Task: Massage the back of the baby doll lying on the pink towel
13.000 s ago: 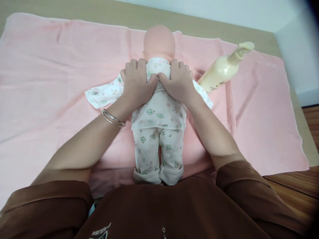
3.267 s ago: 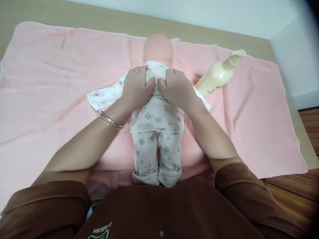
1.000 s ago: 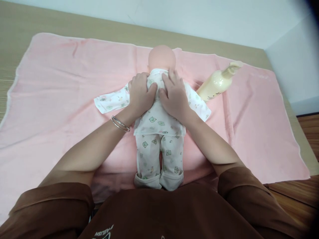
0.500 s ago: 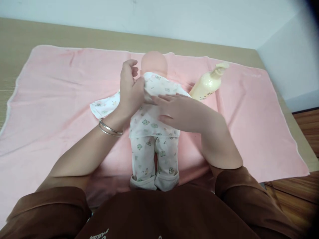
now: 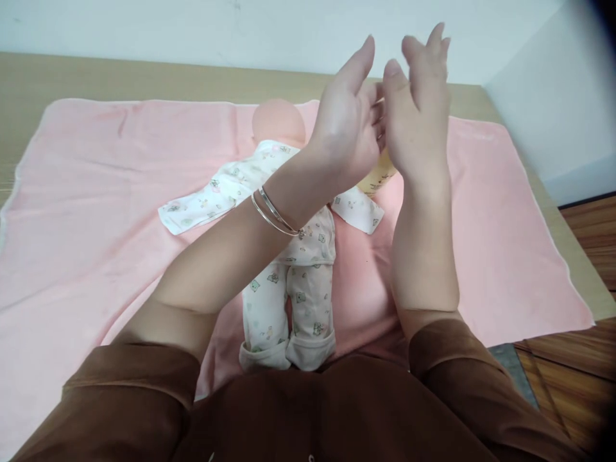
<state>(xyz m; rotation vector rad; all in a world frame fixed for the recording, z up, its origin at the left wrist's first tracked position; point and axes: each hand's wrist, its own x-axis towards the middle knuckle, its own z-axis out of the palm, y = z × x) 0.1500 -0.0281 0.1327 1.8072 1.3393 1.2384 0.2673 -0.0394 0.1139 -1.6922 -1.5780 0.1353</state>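
A baby doll in a white patterned top and trousers [image 5: 310, 298] lies face down, its bald head [image 5: 279, 122] at the far end. My left hand [image 5: 349, 125], with metal bangles at the wrist, is raised over the doll's right side. It is cupped, thumb apart, and appears to hold nothing. Close beside it, my right hand [image 5: 421, 112] is lifted with thumb and fingers spread, also without anything visible in it. Behind both hands stands a pale yellow pump bottle [image 5: 380, 176]; its pump top is hidden, so contact cannot be told.
A pink blanket [image 5: 495, 244] is spread under the doll, over a wooden table [image 5: 158, 74]. A white wall [image 5: 183, 29] rises behind the table. Wooden flooring [image 5: 572, 359] shows at the lower right.
Both hands have left the doll's back and moved up and right to the bottle. The doll's back and sleeves are more exposed; the bottle is now mostly covered by my hands.
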